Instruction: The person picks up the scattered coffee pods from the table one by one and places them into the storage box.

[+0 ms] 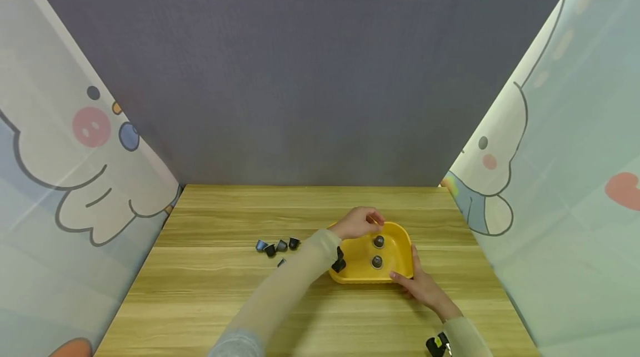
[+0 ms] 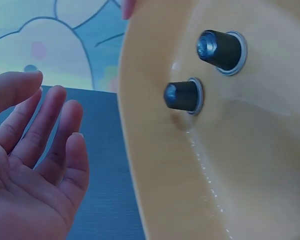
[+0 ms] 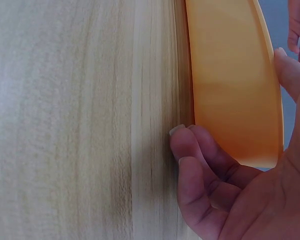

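A yellow plastic tray (image 1: 357, 278) stands on the table. Inside it are two dark coffee capsules (image 1: 378, 241) (image 1: 377, 262), standing rim down in the left wrist view. My left hand (image 1: 359, 222) hovers over the tray's far side, its fingers loosely bent; the left wrist view shows nothing in that hand (image 2: 40, 155). At the tray's near right corner, my right hand (image 1: 422, 285) grips the tray, the thumb at the rim and the other fingers along the outside. The right wrist view shows these curled fingers (image 3: 200, 185) low against the tray wall.
Several coffee capsules (image 1: 282, 245), dark and blue, lie on the wooden table (image 1: 215, 290) left of the tray. One more is partly hidden by my left forearm. A grey panel (image 1: 310, 96) rises behind, with cartoon-printed sheets (image 1: 560, 179) at both sides.
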A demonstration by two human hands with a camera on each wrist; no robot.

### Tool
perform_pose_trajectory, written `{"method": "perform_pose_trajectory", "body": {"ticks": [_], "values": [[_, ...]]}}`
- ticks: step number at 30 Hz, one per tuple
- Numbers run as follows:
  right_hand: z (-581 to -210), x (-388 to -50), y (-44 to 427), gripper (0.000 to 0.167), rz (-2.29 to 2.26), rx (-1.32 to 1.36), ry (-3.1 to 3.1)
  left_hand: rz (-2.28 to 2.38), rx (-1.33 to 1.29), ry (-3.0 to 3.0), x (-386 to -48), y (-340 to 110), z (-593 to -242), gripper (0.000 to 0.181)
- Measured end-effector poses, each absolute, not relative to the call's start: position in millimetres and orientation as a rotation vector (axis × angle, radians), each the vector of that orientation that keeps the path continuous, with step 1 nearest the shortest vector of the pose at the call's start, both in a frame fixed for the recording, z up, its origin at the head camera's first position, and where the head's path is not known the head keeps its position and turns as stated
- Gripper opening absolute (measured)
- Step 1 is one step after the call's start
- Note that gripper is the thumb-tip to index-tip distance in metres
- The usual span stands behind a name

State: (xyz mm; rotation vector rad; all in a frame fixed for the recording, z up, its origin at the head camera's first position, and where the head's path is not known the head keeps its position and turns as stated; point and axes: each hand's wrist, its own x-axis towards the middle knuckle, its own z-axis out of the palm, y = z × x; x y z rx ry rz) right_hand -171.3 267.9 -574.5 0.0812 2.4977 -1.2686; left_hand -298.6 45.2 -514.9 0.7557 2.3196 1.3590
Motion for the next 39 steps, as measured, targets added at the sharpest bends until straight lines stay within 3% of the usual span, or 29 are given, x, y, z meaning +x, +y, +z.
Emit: {"method": "perform_pose_trajectory", "body": {"ticks": [14, 26, 39], "values": [[-575.1, -170.6, 267.5, 0.108, -1.271, 0.094, 2.495, 1.556, 0.832, 2.297, -283.1, 14.3, -520.2, 0.022], [-573.6, -168.8, 268.6, 0.11, -1.286, 0.074, 2.501, 1.683, 0.659, 2.276, -262.5, -21.7, -520.7, 0.027], [-573.4, -169.2, 267.8, 0.11, -1.264, 0.09, 2.509, 1.728, 0.577, 2.368, -248.2, -66.3, -529.0, 0.015]]}}
